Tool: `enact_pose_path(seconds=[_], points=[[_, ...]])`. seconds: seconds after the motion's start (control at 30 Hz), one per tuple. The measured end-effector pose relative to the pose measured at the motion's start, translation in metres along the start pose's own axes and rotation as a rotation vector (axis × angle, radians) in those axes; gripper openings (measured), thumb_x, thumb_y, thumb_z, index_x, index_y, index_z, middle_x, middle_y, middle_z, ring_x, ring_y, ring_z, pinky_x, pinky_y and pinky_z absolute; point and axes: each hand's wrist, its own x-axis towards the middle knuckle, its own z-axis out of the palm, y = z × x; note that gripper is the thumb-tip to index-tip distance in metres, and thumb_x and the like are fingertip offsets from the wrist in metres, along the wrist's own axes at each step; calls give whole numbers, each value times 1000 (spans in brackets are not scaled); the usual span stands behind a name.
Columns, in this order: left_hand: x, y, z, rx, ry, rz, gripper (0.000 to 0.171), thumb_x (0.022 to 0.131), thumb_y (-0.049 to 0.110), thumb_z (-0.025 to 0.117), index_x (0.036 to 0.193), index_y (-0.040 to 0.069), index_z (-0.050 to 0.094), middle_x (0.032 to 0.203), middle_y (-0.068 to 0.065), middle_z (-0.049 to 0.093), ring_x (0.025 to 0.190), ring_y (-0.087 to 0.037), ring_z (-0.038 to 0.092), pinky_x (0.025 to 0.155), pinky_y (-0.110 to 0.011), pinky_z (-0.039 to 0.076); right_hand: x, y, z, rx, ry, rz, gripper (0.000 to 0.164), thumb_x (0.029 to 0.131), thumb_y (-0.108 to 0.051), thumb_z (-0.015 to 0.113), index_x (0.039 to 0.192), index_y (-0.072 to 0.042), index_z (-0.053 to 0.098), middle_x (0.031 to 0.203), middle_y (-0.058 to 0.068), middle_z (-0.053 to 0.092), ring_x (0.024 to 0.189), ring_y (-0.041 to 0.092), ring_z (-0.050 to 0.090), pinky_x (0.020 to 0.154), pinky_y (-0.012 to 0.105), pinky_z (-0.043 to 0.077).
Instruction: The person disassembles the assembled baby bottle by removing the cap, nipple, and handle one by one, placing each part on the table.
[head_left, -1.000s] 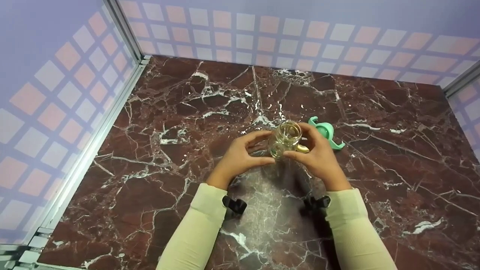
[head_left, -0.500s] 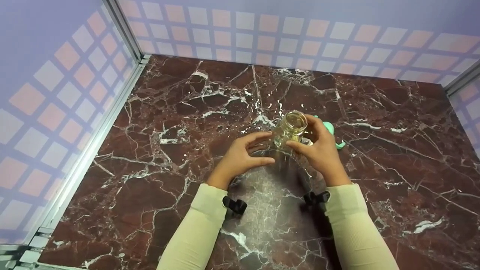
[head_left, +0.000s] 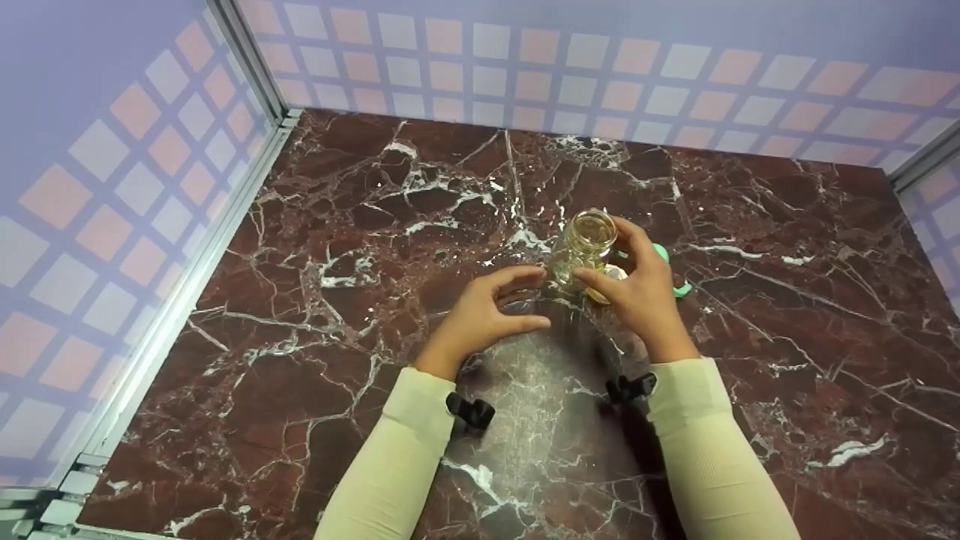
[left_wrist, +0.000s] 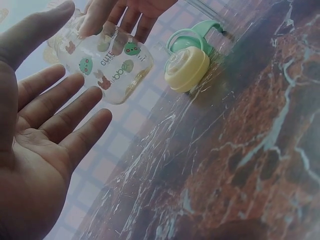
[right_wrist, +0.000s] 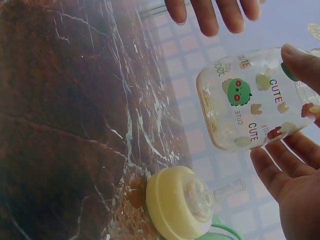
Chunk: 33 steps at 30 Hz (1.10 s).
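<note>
My right hand (head_left: pixel 646 296) holds a clear baby bottle (right_wrist: pixel 245 100) with cartoon prints and the word CUTE, its thumb on one side and fingers on the other. The bottle's mouth is uncovered and its base is raised off the table, with a little yellowish tint at the bottom. To the left, my left hand (head_left: pixel 480 311) hovers with fingers extended and thumb apart, holding nothing. A yellow bottle collar (right_wrist: pixel 172 205) with a clear teat stands on the table below the bottle. Behind it lies a green handle piece (left_wrist: pixel 205 35), mostly covered by my right hand in the head view.
The dark red marble-patterned tabletop (head_left: pixel 375 420) carries all of this. Tiled panels (head_left: pixel 525 75) rise at the back and left, with a metal rail (head_left: pixel 172 300) along the left edge. Black wrist cameras (head_left: pixel 470 411) sit at both cuffs.
The left hand has come away from the bottle and stays nearly still. The right hand has moved the bottle away from the body and slightly right, exposing more of the yellow collar.
</note>
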Motion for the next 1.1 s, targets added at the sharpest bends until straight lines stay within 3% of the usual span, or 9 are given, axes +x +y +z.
enact_pose_path(seconds=[0.17,0.37,0.67,0.87,1.1], points=[[0,-1,0,24,-1,-1,71,73,26,84,135,11,55,137,-7,58,127,-28,55,107,-40,44,9,21,2,-44,16,0,77,75,-21,83,141,-11,45,134,12,58,122,26,57,103,40,47],[-1,-2,1,23,-6,-20,72,73,26,84,136,9,54,139,-9,56,128,-29,54,107,-34,45,15,24,3,-92,25,8,76,75,-29,83,140,-13,46,136,8,58,124,23,56,104,41,46],[-2,-2,3,30,2,-27,69,73,25,84,134,12,56,137,-11,58,125,-16,57,107,-28,44,19,27,6,-95,5,52,76,75,-24,84,138,-7,44,134,10,59,124,27,57,103,42,47],[-2,-3,3,22,-6,-16,70,73,24,84,135,7,55,137,-12,57,125,-18,57,107,-29,43,23,27,8,-137,7,90,77,75,-22,85,138,-8,44,136,14,58,126,30,56,104,42,46],[-4,-5,3,34,-2,-10,71,72,28,85,135,10,55,136,-10,58,124,-17,58,106,-31,45,26,29,11,-177,4,115,75,75,-17,84,138,-6,46,135,16,59,125,30,57,103,41,47]])
